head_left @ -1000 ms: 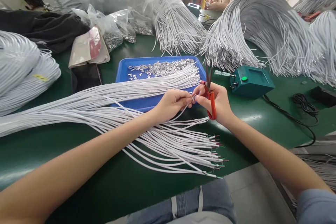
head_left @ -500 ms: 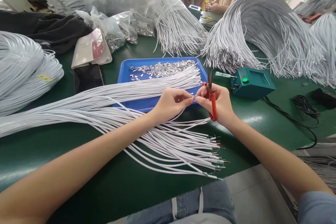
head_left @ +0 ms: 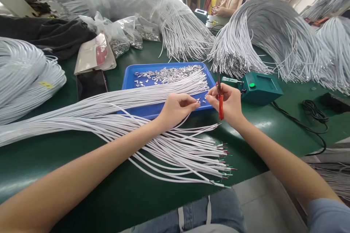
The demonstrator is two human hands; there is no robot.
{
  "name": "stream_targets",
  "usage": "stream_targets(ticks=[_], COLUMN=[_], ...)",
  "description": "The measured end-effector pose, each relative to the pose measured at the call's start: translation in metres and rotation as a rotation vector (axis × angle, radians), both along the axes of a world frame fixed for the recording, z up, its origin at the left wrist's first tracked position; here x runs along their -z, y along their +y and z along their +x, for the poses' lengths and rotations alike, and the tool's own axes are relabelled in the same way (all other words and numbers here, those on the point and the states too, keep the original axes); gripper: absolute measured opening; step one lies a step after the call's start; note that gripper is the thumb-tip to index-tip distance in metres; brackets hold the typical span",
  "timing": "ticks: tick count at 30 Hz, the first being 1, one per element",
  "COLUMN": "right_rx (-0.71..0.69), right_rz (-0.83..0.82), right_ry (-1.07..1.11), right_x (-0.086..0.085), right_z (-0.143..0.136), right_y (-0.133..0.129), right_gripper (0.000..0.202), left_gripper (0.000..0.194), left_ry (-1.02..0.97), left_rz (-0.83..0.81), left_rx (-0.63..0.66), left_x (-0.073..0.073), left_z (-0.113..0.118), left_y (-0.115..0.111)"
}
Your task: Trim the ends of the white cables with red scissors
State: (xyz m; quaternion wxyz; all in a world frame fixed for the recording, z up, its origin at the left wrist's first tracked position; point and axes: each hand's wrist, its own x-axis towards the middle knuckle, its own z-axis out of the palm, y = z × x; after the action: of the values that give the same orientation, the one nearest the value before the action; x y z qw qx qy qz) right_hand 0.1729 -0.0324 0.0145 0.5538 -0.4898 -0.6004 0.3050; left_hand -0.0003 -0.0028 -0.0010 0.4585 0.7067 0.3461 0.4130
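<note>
My left hand (head_left: 175, 111) pinches a white cable (head_left: 186, 119) near its end. A bit of red wire and something small and silvery show at the fingertips. Just to the right, my right hand (head_left: 230, 102) carries red-handled scissors (head_left: 221, 107), blades pointing up; its thumb and forefinger are pinched together, and whether they hold anything small is unclear. Both hands are over the right front edge of a blue tray (head_left: 126, 80). Small silver metal pieces (head_left: 177, 74) lie in it. A bundle of white cables (head_left: 153, 93) reaches across it, while other cables with stripped ends (head_left: 222, 153) fan out in front.
A teal box with a green button (head_left: 262, 88) stands right of the tray, its black cord (head_left: 299, 122) trailing away. Large cable bundles (head_left: 235, 47) line the back. A phone (head_left: 92, 84), a notebook (head_left: 95, 54) and a cable coil (head_left: 24, 78) are at left. Another person (head_left: 232, 3) sits beyond.
My fingertips, which met over the tray's edge, have come slightly apart. The scissors have turned a little in my right hand. The whole view has shifted slightly.
</note>
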Motion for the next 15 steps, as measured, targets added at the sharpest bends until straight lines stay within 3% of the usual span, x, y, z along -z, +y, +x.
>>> stream_targets(ticks=[4, 9, 15], right_rx=[0.167, 0.245, 0.289], right_rz=[-0.033, -0.109, -0.153], right_ry=[-0.027, -0.129, -0.140], right_x=[0.010, 0.022, 0.028], right_z=[0.018, 0.027, 0.032], right_y=[0.021, 0.034, 0.040], right_gripper=[0.013, 0.005, 0.010], left_gripper=[0.017, 0.013, 0.013], left_ry=[0.067, 0.165, 0.298], left_rz=[0.020, 0.108, 0.288], left_rx=[0.055, 0.103, 0.192], left_x=[0.001, 0.000, 0.004], left_z=[0.000, -0.001, -0.004], left_y=[-0.001, -0.003, -0.007])
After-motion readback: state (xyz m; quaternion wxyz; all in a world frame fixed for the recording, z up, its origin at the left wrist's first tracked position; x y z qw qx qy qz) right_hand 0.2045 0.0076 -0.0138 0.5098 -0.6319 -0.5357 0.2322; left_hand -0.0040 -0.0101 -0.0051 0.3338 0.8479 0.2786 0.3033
